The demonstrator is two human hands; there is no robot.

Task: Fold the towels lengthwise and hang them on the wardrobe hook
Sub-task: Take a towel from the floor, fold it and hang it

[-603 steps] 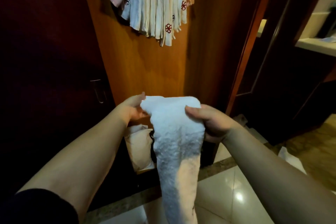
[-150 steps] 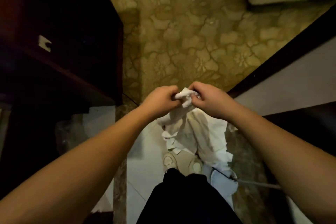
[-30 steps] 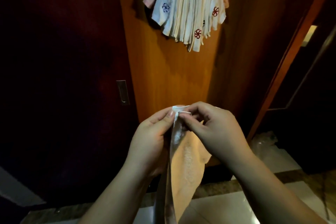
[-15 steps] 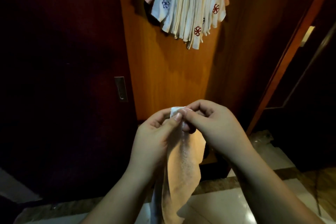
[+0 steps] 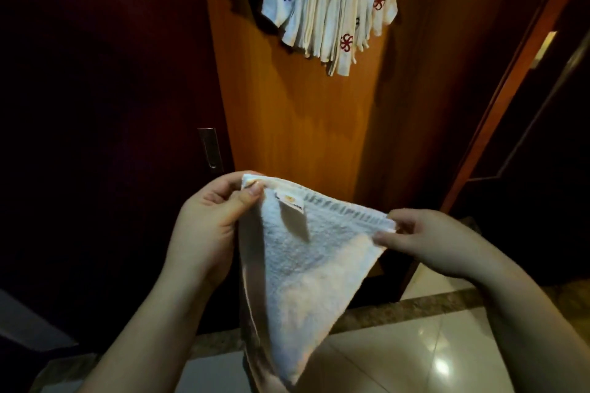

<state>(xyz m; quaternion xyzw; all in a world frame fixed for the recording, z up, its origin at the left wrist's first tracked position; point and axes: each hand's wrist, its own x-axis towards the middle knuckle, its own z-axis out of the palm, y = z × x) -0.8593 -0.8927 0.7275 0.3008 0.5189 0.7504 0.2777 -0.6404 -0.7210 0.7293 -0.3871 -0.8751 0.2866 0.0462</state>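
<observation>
Rough white terry-cloth towel (image 5: 306, 265) with a smooth woven label (image 5: 292, 212); matt orange wood panel (image 5: 297, 124); metal latch plate (image 5: 210, 150); glossy pale floor tiles (image 5: 415, 357).

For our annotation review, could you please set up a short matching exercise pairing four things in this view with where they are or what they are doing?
Things:
1. left hand
2. right hand
3. label
4. hung towels

Places or states:
A. bunched high on the wooden panel
B. pinches the towel's right corner
C. hangs from the towel's top hem
D. pinches the towel's left corner

Pairs: 1-D, 2-B, 3-C, 4-A
</observation>
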